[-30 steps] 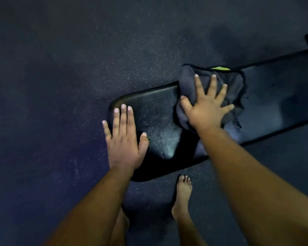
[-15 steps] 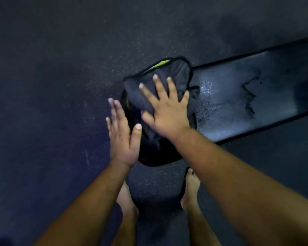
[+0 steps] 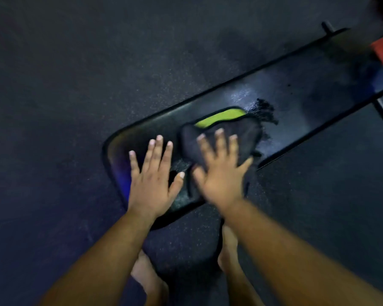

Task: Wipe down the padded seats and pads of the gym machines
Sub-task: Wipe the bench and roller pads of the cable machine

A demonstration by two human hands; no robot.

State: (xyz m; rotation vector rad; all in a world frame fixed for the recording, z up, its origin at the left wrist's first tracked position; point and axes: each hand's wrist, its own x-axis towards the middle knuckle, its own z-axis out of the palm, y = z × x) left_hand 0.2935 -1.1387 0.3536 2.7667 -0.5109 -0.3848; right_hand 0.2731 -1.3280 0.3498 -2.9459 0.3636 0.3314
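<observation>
Right hand [image 3: 219, 173] fingers spread, flat on cloth [image 3: 221, 131], spreading pressure over bench pad [image 3: 296, 100]. Left hand [image 3: 152, 173] fingers apart, flat, likely bracing.

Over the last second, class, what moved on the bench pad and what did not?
The right hand slid the dark cloth to the rounded end of the bench pad, then back toward the middle. The left hand, briefly at the pad's edge, lies flat on it again. Both hands stayed open, and the cloth stayed under the right palm.

no readable text, labels or numbers anywhere
</observation>
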